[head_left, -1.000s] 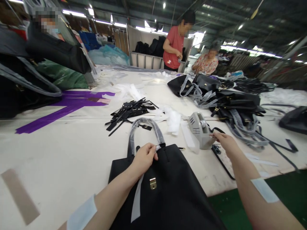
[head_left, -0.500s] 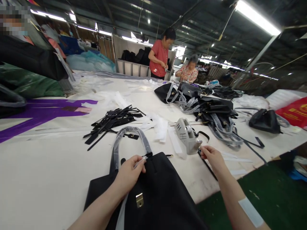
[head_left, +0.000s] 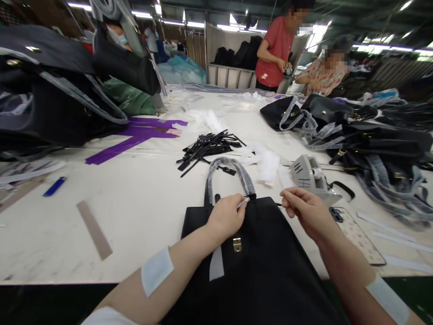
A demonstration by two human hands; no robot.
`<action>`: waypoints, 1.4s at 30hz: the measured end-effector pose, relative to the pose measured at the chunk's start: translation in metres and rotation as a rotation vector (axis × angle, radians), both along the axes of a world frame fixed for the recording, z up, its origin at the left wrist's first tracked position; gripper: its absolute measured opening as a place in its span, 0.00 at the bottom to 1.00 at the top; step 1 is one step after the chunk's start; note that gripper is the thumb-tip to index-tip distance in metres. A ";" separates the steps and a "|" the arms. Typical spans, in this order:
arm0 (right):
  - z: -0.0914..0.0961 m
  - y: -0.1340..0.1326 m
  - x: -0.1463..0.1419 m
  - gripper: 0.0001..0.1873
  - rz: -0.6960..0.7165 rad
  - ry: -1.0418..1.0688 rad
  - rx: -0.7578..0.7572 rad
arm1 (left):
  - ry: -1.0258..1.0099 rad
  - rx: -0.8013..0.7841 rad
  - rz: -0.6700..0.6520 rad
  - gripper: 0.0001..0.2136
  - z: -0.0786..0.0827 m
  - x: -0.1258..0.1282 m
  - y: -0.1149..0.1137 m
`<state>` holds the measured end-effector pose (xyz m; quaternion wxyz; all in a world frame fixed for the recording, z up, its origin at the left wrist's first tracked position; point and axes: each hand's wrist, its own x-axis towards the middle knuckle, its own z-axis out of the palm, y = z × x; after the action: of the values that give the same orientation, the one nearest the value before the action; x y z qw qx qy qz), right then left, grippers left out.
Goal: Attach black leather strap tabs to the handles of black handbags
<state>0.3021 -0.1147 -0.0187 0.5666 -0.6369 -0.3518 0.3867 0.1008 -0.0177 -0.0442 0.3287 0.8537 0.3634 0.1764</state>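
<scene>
A black handbag [head_left: 267,271] with a gold clasp lies before me, its upright handle [head_left: 231,161] wrapped in clear plastic. At the right foot of that handle, my left hand [head_left: 227,214] is closed on a white strip [head_left: 217,265], whose lower end hangs over the bag's front. My right hand [head_left: 302,207] is raised right of the handle with thumb and fingers pinched together; anything between them is too small to make out. Just behind it stands a grey tape dispenser [head_left: 306,174], partly hidden by the hand.
Black straps [head_left: 211,146] lie piled beyond the bag. More black bags [head_left: 382,144] with wrapped handles crowd the right, others [head_left: 57,104] the left. A phone [head_left: 358,232] lies by my right forearm. A co-worker in a red shirt [head_left: 272,47] stands across the table [head_left: 145,234].
My right hand has come away from the tape dispenser toward the bag's handle. My left hand stays at the handle's foot. The view has turned left, bringing more bags into sight.
</scene>
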 end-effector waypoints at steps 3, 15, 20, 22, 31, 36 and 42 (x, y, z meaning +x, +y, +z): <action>0.001 0.026 -0.037 0.17 0.223 0.165 -0.061 | 0.052 0.045 0.045 0.10 0.000 -0.001 -0.003; -0.028 0.034 -0.047 0.19 0.327 0.193 -0.264 | 0.178 0.151 0.053 0.17 -0.003 0.000 -0.009; -0.033 0.031 -0.044 0.20 0.328 0.165 -0.292 | 0.177 0.141 0.006 0.11 0.000 -0.001 -0.007; -0.035 0.029 -0.043 0.19 0.341 0.157 -0.303 | 0.167 0.110 0.010 0.11 0.000 -0.001 -0.006; -0.043 0.027 -0.048 0.18 0.427 -0.002 -0.327 | -0.215 -0.575 0.008 0.11 -0.017 0.006 0.004; -0.045 0.030 -0.052 0.14 0.393 -0.077 -0.359 | -0.331 -0.726 0.037 0.11 -0.019 0.010 -0.003; -0.051 0.032 -0.056 0.15 0.309 -0.113 -0.377 | -0.318 -0.613 -0.004 0.13 -0.014 0.008 -0.008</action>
<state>0.2463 -0.0830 -0.0698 0.3515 -0.6904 -0.3978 0.4914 0.1093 -0.0255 -0.0582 0.6229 0.6777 0.3419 0.1892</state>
